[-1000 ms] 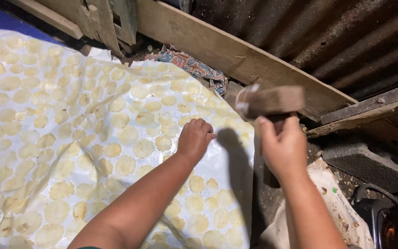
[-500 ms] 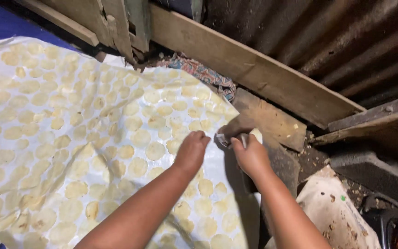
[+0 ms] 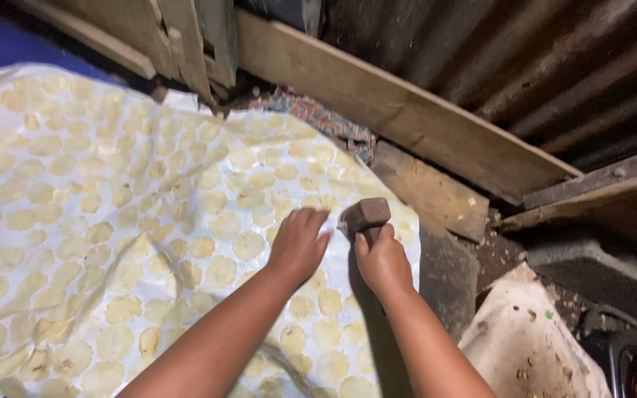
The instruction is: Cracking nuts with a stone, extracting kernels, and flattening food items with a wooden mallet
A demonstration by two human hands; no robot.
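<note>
A white plastic sheet [image 3: 112,221] printed with pale yellow round shapes covers a surface across the left and centre. My left hand [image 3: 298,243] presses flat on the sheet near its right edge, fingers apart. Just to its right, my right hand [image 3: 383,259] grips a hammer, whose brown blocky head [image 3: 366,214] is down at the sheet next to my left fingertips. The hammer's handle is hidden inside my fist.
A long wooden plank [image 3: 407,110] runs diagonally behind the sheet, with corrugated metal [image 3: 554,66] above it. A shorter board [image 3: 429,191] lies right of the sheet. Patterned cloth [image 3: 318,118] peeks out at the sheet's top. A dirty white sack [image 3: 532,339] sits lower right.
One second ago my right hand held the hammer raised high at the right. It has swung down and left, so the head is now low beside my left hand.
</note>
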